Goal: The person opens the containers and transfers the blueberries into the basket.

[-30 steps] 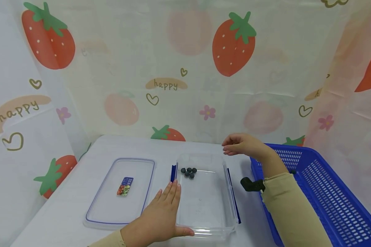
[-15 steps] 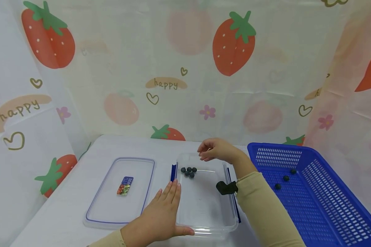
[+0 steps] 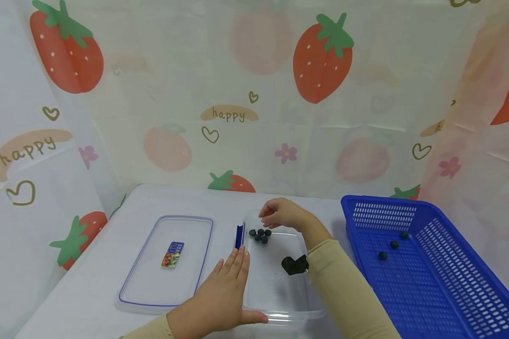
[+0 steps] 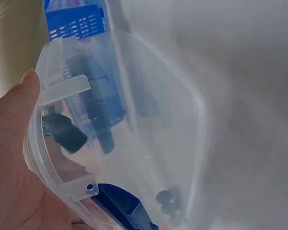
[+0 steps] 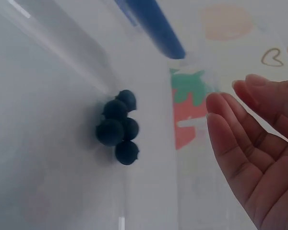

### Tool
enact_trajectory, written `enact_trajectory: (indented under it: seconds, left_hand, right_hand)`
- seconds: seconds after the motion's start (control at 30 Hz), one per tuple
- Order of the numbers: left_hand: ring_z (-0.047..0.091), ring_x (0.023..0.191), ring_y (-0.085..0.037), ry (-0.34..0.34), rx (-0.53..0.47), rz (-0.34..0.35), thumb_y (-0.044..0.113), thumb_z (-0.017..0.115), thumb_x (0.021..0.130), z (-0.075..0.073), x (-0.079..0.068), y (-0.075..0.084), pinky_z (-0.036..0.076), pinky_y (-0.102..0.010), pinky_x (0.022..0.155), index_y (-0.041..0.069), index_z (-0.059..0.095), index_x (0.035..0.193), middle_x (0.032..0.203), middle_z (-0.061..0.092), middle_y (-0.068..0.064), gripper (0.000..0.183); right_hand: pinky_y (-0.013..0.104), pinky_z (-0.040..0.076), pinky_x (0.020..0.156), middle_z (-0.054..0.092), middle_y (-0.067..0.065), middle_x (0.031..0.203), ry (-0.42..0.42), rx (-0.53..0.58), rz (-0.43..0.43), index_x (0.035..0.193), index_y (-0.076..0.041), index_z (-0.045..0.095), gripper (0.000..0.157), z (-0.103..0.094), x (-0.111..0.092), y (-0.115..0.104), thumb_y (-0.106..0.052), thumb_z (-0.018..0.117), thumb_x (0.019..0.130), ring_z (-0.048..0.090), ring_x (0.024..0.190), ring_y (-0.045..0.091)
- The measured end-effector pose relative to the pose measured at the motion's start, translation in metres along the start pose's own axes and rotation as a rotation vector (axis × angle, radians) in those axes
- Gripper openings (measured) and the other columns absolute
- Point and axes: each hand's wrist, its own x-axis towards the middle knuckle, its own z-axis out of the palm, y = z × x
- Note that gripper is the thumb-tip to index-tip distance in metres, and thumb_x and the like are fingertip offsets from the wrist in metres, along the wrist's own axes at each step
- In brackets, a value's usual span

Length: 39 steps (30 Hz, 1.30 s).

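A clear plastic container (image 3: 294, 314) with blue clips stands in front of me. Several blueberries (image 3: 260, 232) cluster on its floor near the far left corner; the right wrist view shows these blueberries (image 5: 110, 132) touching one another. My left hand (image 3: 220, 296) rests along the container's left side, fingers straight and thumb on the near rim. Above the far end of the container hovers my right hand (image 3: 286, 214), close to the blueberries. Its fingers (image 5: 224, 139) are loosely bent, apart from the thumb, and hold nothing.
On the right stands a blue perforated basket (image 3: 424, 287) with three blueberries (image 3: 394, 244) inside. A clear lid (image 3: 144, 287) with a blue seal and a small colourful label (image 3: 172, 254) lies to the left. A strawberry-print curtain (image 3: 246, 155) hangs behind the table.
My right hand has moved left from beside the basket to over the container's far end, uncovering the blueberries in the basket. The left hand has stayed put.
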Motion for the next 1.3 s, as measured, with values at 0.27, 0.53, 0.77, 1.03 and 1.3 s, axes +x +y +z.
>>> enact_trajectory:
  seconds: [0.27, 0.53, 0.77, 1.03, 1.3]
  left_hand:
    - [0.005, 0.139, -0.029, 0.004, 0.004, 0.0, 0.088, 0.033, 0.063, 0.001, 0.0, 0.001, 0.017, -0.052, 0.107, 0.001, 0.012, 0.146, 0.152, 0.005, -0.016, 0.122]
    - [0.006, 0.139, -0.03, 0.002, 0.008, 0.003, 0.088, 0.032, 0.064, 0.0, -0.001, 0.001, 0.018, -0.052, 0.107, 0.0, 0.012, 0.146, 0.152, 0.005, -0.017, 0.122]
    - [0.006, 0.139, -0.03, 0.01, 0.003, 0.008, 0.086, 0.036, 0.066, 0.0, -0.002, 0.002, 0.019, -0.052, 0.107, 0.0, 0.011, 0.146, 0.152, 0.005, -0.017, 0.12]
    - [0.006, 0.139, -0.03, 0.024, -0.002, 0.014, 0.086, 0.036, 0.065, 0.0, -0.003, 0.001, 0.019, -0.052, 0.107, -0.001, 0.012, 0.145, 0.152, 0.006, -0.018, 0.12]
    - [0.006, 0.139, -0.03, 0.016, -0.008, 0.009, 0.088, 0.032, 0.063, 0.001, -0.002, 0.001, 0.019, -0.052, 0.106, -0.001, 0.012, 0.145, 0.152, 0.006, -0.018, 0.123]
  right_hand:
    - [0.03, 0.052, 0.075, 0.063, 0.013, 0.09, 0.001, -0.077, 0.094, 0.101, 0.004, 0.061, 0.017, 0.01, 0.005, 0.009, -0.002, 0.061, 0.085, 0.059, 0.077, 0.019]
    - [0.029, 0.053, 0.07, 0.063, 0.009, 0.086, -0.043, -0.172, 0.194, 0.096, 0.0, 0.064, 0.014, 0.017, 0.006, 0.015, -0.001, 0.064, 0.082, 0.061, 0.075, 0.019]
    - [0.028, 0.053, 0.069, 0.061, 0.006, 0.084, -0.074, -0.225, 0.216, 0.095, -0.002, 0.065, 0.013, 0.022, 0.006, 0.017, -0.001, 0.064, 0.082, 0.06, 0.075, 0.018]
    - [0.028, 0.052, 0.072, 0.062, 0.005, 0.086, -0.133, -0.284, 0.234, 0.097, -0.004, 0.067, 0.017, 0.027, 0.003, 0.015, -0.001, 0.064, 0.081, 0.059, 0.076, 0.017]
    - [0.027, 0.051, 0.075, 0.061, 0.003, 0.091, -0.19, -0.346, 0.24, 0.098, -0.008, 0.07, 0.02, 0.031, 0.005, 0.018, -0.001, 0.065, 0.08, 0.057, 0.077, 0.014]
